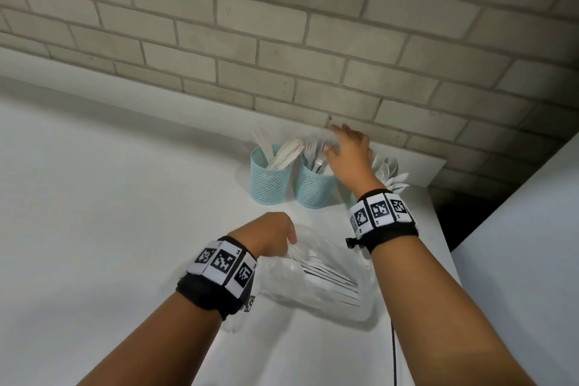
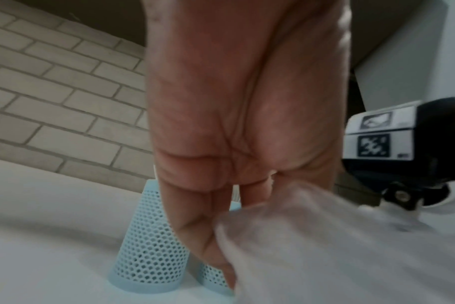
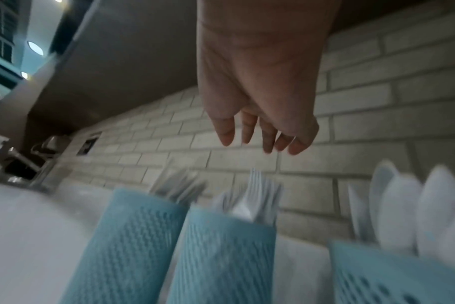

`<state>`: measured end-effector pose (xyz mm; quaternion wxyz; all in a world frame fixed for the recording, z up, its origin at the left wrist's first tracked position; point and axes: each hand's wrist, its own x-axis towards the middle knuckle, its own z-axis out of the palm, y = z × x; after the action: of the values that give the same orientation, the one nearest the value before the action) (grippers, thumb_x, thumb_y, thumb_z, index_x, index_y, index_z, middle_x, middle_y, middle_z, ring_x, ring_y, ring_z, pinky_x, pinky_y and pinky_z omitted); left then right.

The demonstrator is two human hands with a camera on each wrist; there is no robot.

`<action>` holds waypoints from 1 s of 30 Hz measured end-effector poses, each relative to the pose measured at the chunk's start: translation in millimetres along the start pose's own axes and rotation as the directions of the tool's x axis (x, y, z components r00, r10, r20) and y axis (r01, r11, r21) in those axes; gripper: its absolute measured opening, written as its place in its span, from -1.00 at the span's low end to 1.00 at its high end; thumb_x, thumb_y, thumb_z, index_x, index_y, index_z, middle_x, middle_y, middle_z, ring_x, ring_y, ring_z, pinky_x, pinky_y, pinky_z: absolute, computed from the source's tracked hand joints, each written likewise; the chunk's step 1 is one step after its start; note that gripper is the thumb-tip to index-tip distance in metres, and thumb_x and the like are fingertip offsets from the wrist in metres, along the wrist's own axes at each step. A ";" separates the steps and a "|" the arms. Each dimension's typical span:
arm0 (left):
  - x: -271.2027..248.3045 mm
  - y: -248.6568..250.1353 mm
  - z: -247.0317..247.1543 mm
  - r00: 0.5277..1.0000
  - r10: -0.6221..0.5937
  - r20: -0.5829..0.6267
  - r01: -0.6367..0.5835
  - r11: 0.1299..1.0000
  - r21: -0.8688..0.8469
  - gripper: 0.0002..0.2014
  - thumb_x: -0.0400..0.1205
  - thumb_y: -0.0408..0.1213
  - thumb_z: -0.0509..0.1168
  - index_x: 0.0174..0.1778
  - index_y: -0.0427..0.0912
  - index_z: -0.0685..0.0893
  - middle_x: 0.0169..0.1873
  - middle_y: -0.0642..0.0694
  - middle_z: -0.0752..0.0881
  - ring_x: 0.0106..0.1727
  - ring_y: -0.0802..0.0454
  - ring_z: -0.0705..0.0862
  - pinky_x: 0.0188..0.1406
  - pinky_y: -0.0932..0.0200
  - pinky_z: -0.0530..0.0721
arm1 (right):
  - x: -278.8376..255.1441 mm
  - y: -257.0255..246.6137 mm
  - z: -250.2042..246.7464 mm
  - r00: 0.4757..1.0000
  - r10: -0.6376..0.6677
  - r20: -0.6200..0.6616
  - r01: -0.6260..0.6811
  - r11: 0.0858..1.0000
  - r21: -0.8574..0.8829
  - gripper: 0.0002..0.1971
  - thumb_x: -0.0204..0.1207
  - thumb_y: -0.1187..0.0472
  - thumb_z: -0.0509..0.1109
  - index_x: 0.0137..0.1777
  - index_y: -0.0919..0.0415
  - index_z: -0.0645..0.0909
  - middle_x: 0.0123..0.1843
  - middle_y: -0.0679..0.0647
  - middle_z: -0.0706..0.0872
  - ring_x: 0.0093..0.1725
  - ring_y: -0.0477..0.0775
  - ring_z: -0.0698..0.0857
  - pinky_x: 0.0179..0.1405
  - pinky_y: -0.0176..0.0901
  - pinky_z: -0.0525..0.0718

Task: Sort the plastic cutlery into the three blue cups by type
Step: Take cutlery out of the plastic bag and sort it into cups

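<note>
Plastic cutlery stands sorted in three blue mesh cups along a brick wall [image 1: 282, 41]: knives [image 1: 283, 152] in the left cup [image 1: 271, 180], forks [image 1: 316, 153] in the middle cup [image 1: 313, 188], spoons [image 1: 387, 168] in the right cup [image 3: 392, 273]. The right hand [image 1: 349, 153] hovers over the forks, fingers relaxed and empty. The left hand [image 1: 272, 233] pinches what appears to be a clear plastic bag [image 1: 316, 279] on the white counter [image 1: 109, 197].

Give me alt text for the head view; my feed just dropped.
The right hand, fingers open and empty, hovers over the middle blue cup of forks, between the left cup of knives and a cup of spoons mostly hidden behind the wrist. The left hand pinches a clear plastic bag on the white counter.
</note>
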<state>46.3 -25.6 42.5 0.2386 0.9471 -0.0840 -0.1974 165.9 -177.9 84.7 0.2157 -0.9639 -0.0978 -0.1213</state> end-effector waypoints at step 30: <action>-27.1 10.8 28.3 0.974 0.049 -0.220 -0.109 0.957 -0.269 -0.47 0.54 -0.63 0.13 0.43 -0.19 0.48 0.44 -0.08 0.49 0.46 0.01 0.44 0.34 0.33 0.32 | -160.5 -25.3 35.4 0.771 0.226 0.595 -0.039 0.950 -0.311 -0.47 0.57 0.01 0.25 0.52 0.11 0.32 0.45 0.19 0.45 0.42 0.26 0.48 0.40 0.17 0.48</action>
<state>9.4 -40.0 34.0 0.3853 0.9153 -0.0673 -0.0960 13.9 -161.8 19.3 0.0403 -0.9745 -0.0766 0.2073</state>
